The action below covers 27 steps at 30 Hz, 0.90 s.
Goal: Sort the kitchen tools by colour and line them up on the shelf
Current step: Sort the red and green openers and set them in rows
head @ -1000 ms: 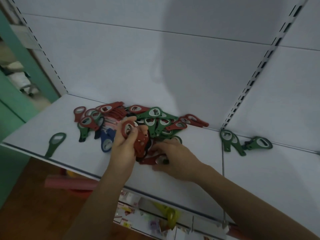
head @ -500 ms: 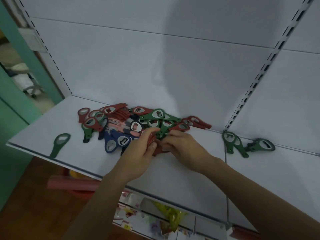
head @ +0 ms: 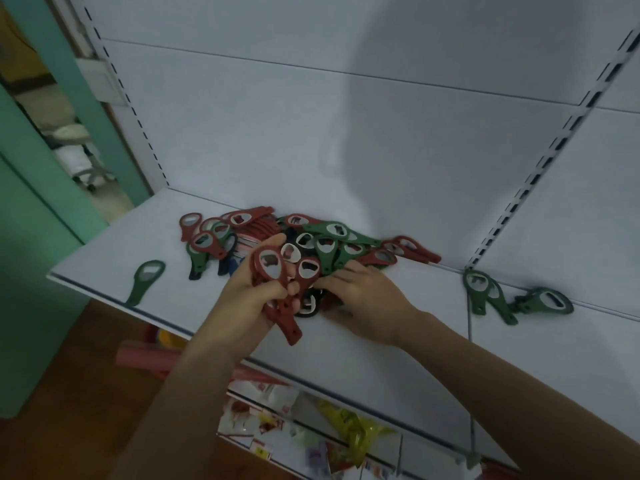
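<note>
A mixed pile of red, green, blue and black bottle openers [head: 332,237] lies at the back of the white shelf [head: 104,261]. My left hand [head: 252,289] grips a stack of red openers [head: 273,271], heads up, handles pointing down toward the shelf's front. My right hand [head: 363,292] lies over the pile's near edge, fingertips on a red opener [head: 308,271] beside the stack; its grip is hidden. One green opener [head: 145,280] lies alone at the left front. Two clusters of green openers, one [head: 485,292] and the other [head: 547,301], lie to the right.
A slotted upright [head: 540,164] divides the back panel on the right. The shelf's front edge runs diagonally below my forearms. Packaged goods [head: 311,434] hang on the level beneath. A green wall [head: 31,237] stands at the left.
My left hand has lifted the stack of red openers off the pile and toward me. My right hand stayed at the pile's near edge. The view has shifted slightly.
</note>
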### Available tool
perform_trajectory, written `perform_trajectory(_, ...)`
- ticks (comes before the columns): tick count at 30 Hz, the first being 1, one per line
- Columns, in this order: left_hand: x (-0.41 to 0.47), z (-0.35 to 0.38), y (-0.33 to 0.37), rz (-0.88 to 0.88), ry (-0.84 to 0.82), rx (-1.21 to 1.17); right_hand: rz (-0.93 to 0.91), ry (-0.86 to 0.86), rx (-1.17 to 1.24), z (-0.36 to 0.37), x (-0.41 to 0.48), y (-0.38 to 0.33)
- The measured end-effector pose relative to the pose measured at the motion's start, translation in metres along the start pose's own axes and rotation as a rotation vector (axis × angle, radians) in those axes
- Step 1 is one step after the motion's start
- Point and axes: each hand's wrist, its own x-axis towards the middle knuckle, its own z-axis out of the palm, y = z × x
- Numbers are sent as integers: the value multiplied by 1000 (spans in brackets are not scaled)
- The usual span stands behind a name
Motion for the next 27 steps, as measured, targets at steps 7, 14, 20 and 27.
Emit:
perform_trajectory(7, 4, 16, -12, -185, 142, -316, 38, 346, 30, -18, -1, 3)
perform_trajectory(14, 17, 42, -14, -274, 175, -478, 521, 757, 832, -52, -7, -21)
perform_trajectory(20, 22, 65, -14, -145, 249, -365, 67, 483, 577, -41, -23, -37)
perform_trajectory(27, 19, 24, 5, 22, 490, -282, 114, 67, 231, -12, 33, -11)
